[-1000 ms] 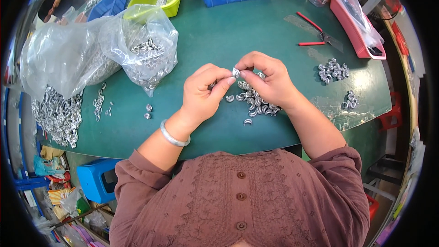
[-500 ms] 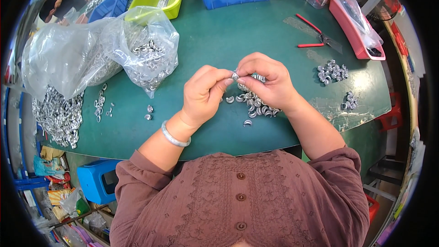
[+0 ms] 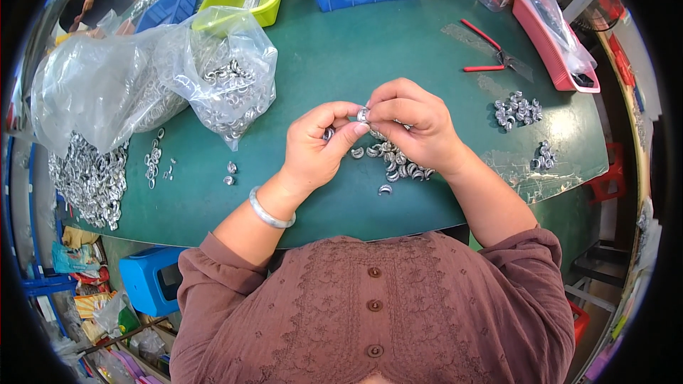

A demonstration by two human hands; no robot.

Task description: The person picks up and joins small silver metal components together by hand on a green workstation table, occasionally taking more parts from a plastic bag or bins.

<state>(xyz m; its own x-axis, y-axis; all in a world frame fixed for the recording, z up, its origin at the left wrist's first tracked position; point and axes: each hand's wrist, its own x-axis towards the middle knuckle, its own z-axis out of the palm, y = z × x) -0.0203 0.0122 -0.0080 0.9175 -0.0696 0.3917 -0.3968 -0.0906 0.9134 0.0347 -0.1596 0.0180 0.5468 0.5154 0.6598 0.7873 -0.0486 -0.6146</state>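
Observation:
Above the middle of the green table, my left hand (image 3: 313, 146) and my right hand (image 3: 420, 128) meet fingertip to fingertip. Pinched between both is a small silver curved metal piece (image 3: 363, 115), ring-like in outline. A second shiny piece (image 3: 328, 133) shows in the curl of my left fingers. Under and beside my right hand lies a pile of silver crescent-shaped metal pieces (image 3: 402, 166), partly covered by that hand. One loose crescent (image 3: 385, 190) rests nearer to me, below the pile.
Clear plastic bags (image 3: 235, 92) of metal pieces stand at left, behind a large silver heap (image 3: 89, 181). Red-handled pliers (image 3: 498, 57) lie at right, near a pink basket (image 3: 544, 46) and smaller piles (image 3: 517, 112). Green (image 3: 274, 11) and blue (image 3: 363, 0) trays are at the back.
The held piece has turned to show a broader ring-like face. My left fingers have curled and shifted slightly, and a second piece now shows in them.

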